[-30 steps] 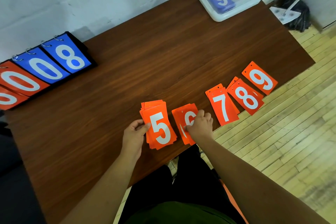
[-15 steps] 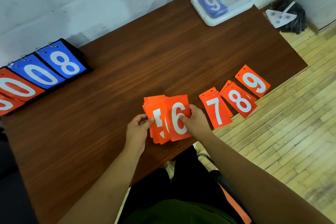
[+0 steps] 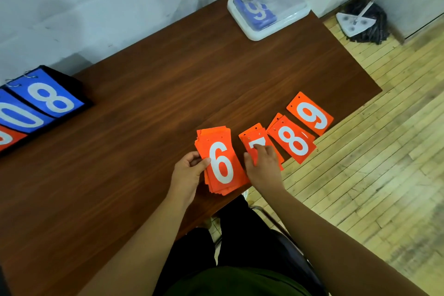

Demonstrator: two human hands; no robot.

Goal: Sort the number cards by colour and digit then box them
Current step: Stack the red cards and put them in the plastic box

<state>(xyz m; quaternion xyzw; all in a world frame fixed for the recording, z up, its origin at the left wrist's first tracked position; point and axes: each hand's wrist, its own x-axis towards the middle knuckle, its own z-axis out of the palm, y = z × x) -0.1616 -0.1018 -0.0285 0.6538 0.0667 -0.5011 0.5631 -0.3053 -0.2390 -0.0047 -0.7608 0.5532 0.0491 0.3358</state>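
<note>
My left hand [image 3: 189,170] grips the left edge of a thick stack of orange cards [image 3: 219,163] with a white 6 on top, near the table's front edge. My right hand [image 3: 262,163] lies on the orange 7 pile [image 3: 254,138] just to the right, its fingers covering most of the digit; whether it grips a card I cannot tell. Further right lie the orange 8 pile [image 3: 293,142] and the orange 9 card [image 3: 311,113]. A clear box [image 3: 266,9] at the far edge holds a blue 9 card [image 3: 258,11].
A flip scoreboard [image 3: 40,103] showing blue 0 and 8 and orange digits stands at the table's left. The brown table [image 3: 156,103] ends just right of the 9 card. A mop head [image 3: 365,21] rests on the wooden floor at the far right.
The 6 cards went from the table onto the 5 stack in my left hand. My right hand then let go and moved right onto the 7 pile.
</note>
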